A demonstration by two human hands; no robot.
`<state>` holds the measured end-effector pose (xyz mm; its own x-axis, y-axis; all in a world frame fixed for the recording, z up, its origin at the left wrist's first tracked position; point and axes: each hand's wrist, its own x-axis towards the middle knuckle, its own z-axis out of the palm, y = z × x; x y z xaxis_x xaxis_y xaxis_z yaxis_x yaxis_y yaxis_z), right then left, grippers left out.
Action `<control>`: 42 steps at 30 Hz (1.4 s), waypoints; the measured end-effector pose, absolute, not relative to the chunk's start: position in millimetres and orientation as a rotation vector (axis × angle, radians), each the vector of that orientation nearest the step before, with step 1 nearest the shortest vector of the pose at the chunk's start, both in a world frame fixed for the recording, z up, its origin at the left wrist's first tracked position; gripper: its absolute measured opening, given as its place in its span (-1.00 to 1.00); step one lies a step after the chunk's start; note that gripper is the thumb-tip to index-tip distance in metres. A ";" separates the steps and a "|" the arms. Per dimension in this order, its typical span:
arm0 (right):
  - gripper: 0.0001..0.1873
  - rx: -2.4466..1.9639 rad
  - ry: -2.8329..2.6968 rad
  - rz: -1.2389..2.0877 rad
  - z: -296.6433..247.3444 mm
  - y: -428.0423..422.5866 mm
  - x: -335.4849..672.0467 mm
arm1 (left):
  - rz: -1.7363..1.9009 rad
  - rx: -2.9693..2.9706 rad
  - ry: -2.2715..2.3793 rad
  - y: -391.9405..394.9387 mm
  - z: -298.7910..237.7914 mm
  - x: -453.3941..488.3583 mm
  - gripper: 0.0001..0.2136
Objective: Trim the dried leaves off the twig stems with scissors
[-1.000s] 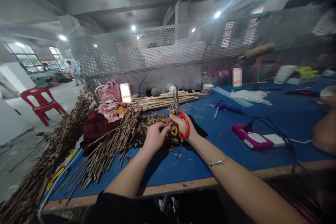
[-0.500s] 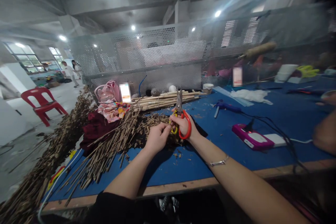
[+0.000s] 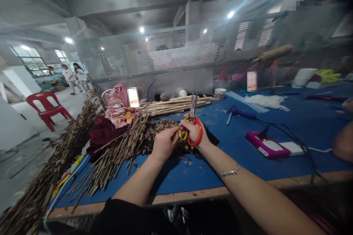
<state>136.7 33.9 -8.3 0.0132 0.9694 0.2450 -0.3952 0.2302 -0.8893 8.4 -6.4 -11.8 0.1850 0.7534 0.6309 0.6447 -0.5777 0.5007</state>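
Observation:
Scissors (image 3: 195,132) with a red handle loop and a yellow one rest in my right hand (image 3: 196,136), metal blades pointing up and away. My left hand (image 3: 164,142) is closed in a pinch close beside the yellow loop. Whatever its fingertips hold, if anything, is too small to make out. Beneath and behind both hands lies a heap of dried, leafy plant matter (image 3: 165,126). Dry stalks (image 3: 110,167) fan out to the left of my left hand, toward the table's front edge.
Behind the hands lies a bundle of pale sticks (image 3: 165,107). At right are a blue glue gun (image 3: 239,112), a magenta device (image 3: 266,145) with cables, and another person's hand (image 3: 343,141). More dried plants (image 3: 35,187) pile up beside the blue table (image 3: 220,169); a red chair (image 3: 48,108) stands beyond.
The whole view has shifted slightly to the right. My left fingers have moved a little against the right hand; the scissors stay in my right hand.

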 end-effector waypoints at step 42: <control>-0.57 -0.761 -1.072 1.163 -16.3 38.5 133.9 | 1.287 1.505 1.142 -1.7 -18.5 15.6 -0.73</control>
